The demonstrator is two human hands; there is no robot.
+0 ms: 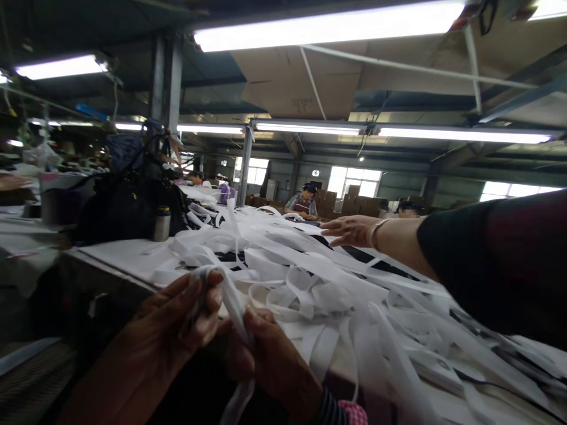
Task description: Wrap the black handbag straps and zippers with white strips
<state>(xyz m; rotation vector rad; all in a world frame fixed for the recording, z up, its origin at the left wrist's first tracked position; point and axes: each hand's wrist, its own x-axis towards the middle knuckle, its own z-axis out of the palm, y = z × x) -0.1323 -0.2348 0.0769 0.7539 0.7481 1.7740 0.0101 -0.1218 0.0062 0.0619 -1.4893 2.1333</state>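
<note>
Low in the view, my left hand (183, 321) pinches a white fabric strip (234, 304) near its upper bend. My right hand (270, 348) is closed round the same strip a little to the right, and its lower end hangs below the fingers. Both hands are slightly blurred. Just beyond them lies a large tangled heap of white strips (301, 295), spread over the table with some dark pieces among it. Another person's hand (352, 230) reaches in from the right over the heap, fingers stretched out.
A table edge (119, 268) runs at the left. On that table stand a metal flask (162, 224) with a dark lid and a black bag (119, 206). Farther back a person (303, 200) sits by stacked cardboard boxes (358, 203). A tube lamp (328, 26) hangs overhead.
</note>
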